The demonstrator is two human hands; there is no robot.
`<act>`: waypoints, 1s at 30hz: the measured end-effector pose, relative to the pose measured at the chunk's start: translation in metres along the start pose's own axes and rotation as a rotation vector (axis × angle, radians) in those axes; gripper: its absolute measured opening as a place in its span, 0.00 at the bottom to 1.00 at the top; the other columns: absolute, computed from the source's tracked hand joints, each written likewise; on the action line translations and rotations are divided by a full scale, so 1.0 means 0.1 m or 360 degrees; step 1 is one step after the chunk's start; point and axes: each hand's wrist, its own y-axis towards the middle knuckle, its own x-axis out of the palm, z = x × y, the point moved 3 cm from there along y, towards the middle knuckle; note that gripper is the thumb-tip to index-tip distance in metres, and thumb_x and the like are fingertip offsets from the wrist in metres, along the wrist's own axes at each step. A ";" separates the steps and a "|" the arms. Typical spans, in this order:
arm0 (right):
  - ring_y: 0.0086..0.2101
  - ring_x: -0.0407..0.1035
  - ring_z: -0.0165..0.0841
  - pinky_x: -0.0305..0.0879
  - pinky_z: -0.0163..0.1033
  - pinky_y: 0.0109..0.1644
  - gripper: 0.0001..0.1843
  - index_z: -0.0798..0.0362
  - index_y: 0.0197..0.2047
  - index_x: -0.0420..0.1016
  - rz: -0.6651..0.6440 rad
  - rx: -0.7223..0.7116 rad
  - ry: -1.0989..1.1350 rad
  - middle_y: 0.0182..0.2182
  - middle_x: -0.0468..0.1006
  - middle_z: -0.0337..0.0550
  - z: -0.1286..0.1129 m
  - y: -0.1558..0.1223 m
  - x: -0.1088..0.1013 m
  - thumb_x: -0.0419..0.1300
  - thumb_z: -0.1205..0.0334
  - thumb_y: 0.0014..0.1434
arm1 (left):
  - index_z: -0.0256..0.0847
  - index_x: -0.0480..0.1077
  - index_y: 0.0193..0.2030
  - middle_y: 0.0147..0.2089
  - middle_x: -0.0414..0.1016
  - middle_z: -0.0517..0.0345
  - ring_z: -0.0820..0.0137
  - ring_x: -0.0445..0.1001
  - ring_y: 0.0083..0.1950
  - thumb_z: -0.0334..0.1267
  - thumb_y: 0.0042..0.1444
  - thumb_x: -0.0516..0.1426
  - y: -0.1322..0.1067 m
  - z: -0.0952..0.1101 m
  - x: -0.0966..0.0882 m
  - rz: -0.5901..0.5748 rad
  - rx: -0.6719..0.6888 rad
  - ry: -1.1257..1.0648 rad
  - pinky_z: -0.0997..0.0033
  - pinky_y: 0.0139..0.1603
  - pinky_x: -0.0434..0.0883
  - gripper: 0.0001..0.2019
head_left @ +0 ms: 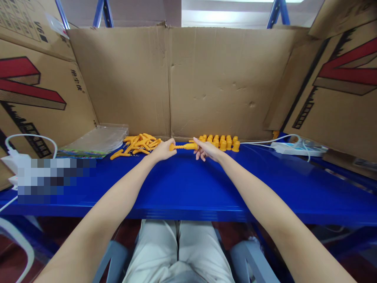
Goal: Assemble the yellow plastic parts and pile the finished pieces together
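A slim orange plastic piece (187, 146), ribbed along its left part and thicker and smoother toward the right, lies level between my hands above the blue table. My left hand (163, 151) is closed round its left end. At the right end, my right hand (207, 150) pinches it with thumb and forefinger, the other fingers loosely curled; that end is partly hidden. Left of my left hand is a loose pile of curved orange plastic pieces (138, 143) with small metal parts. Behind my right hand, several orange cup-shaped pieces (223, 145) stand in rows.
Cardboard panels (206, 78) wall in the blue tabletop (182, 181) at the back and sides. Clear plastic bags (94, 137) lie at the back left. A white power strip (290, 148) with cables sits at the right, a white plug (17, 163) at the left.
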 end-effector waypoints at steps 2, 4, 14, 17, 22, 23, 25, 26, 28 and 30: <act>0.12 0.59 0.25 0.53 0.32 0.12 0.37 0.59 0.38 0.74 0.0048 0.0044 -0.0026 0.18 0.74 0.49 -0.01 0.00 0.02 0.45 0.31 0.60 | 0.43 0.65 0.39 0.27 0.68 0.62 0.67 0.68 0.31 0.41 0.50 0.56 0.00 0.01 0.00 -0.0008 -0.0004 0.0015 0.71 0.33 0.59 0.10; 0.10 0.57 0.24 0.51 0.32 0.11 0.38 0.59 0.34 0.73 0.0076 0.0090 -0.0058 0.17 0.73 0.49 -0.02 -0.02 0.02 0.43 0.30 0.59 | 0.43 0.65 0.39 0.26 0.67 0.63 0.68 0.67 0.30 0.42 0.50 0.56 -0.01 0.02 0.00 -0.0027 -0.0021 0.0020 0.71 0.33 0.59 0.11; 0.27 0.74 0.28 0.69 0.32 0.27 0.23 0.50 0.53 0.66 -0.0193 -0.0022 0.0115 0.45 0.78 0.49 -0.02 -0.08 -0.10 0.60 0.47 0.60 | 0.43 0.65 0.40 0.26 0.67 0.62 0.67 0.68 0.31 0.45 0.51 0.57 -0.01 0.03 -0.01 -0.0046 -0.0051 0.0068 0.71 0.32 0.59 0.12; 0.28 0.74 0.26 0.69 0.29 0.29 0.21 0.51 0.52 0.68 -0.0158 -0.0137 0.0077 0.43 0.79 0.47 -0.01 -0.05 -0.14 0.65 0.57 0.57 | 0.43 0.65 0.40 0.27 0.68 0.61 0.66 0.69 0.31 0.46 0.51 0.56 -0.01 0.03 -0.01 -0.0051 -0.0044 0.0097 0.71 0.32 0.59 0.12; 0.24 0.72 0.25 0.66 0.27 0.26 0.15 0.56 0.41 0.75 -0.0110 -0.0187 0.0022 0.32 0.81 0.46 -0.03 -0.03 -0.12 0.64 0.53 0.57 | 0.43 0.65 0.38 0.27 0.69 0.61 0.67 0.69 0.31 0.47 0.51 0.57 -0.01 0.02 0.00 -0.0007 -0.0033 0.0083 0.71 0.31 0.59 0.12; 0.23 0.72 0.25 0.66 0.27 0.25 0.15 0.56 0.39 0.75 -0.0105 -0.0195 0.0022 0.31 0.81 0.46 -0.04 -0.03 -0.11 0.64 0.51 0.57 | 0.43 0.65 0.38 0.27 0.68 0.61 0.67 0.69 0.31 0.47 0.50 0.57 -0.01 0.01 0.00 0.0003 -0.0030 0.0076 0.71 0.31 0.58 0.12; 0.22 0.71 0.25 0.65 0.28 0.24 0.17 0.56 0.36 0.76 -0.0079 -0.0200 0.0020 0.31 0.81 0.47 -0.05 -0.04 -0.10 0.63 0.48 0.58 | 0.43 0.65 0.38 0.26 0.68 0.61 0.67 0.68 0.31 0.48 0.50 0.57 -0.01 0.00 0.00 0.0012 -0.0026 0.0075 0.71 0.31 0.58 0.13; 0.22 0.71 0.25 0.65 0.29 0.24 0.18 0.56 0.35 0.76 -0.0060 -0.0200 0.0015 0.31 0.81 0.47 -0.05 -0.05 -0.10 0.62 0.47 0.58 | 0.43 0.65 0.38 0.26 0.68 0.61 0.67 0.68 0.31 0.48 0.50 0.57 -0.01 0.00 0.00 0.0011 -0.0022 0.0077 0.71 0.32 0.58 0.13; 0.20 0.71 0.25 0.64 0.30 0.23 0.21 0.57 0.34 0.75 -0.0021 -0.0194 0.0002 0.30 0.81 0.49 -0.05 -0.05 -0.09 0.60 0.45 0.59 | 0.43 0.65 0.37 0.26 0.68 0.61 0.67 0.68 0.31 0.49 0.50 0.57 -0.01 0.00 0.00 0.0016 -0.0013 0.0082 0.71 0.32 0.59 0.13; 0.19 0.69 0.26 0.64 0.31 0.22 0.24 0.59 0.34 0.75 -0.0001 -0.0172 -0.0001 0.28 0.81 0.51 -0.05 -0.05 -0.08 0.58 0.43 0.60 | 0.44 0.65 0.37 0.26 0.68 0.62 0.67 0.69 0.31 0.49 0.50 0.57 -0.01 0.01 -0.01 0.0019 -0.0003 0.0079 0.71 0.32 0.59 0.13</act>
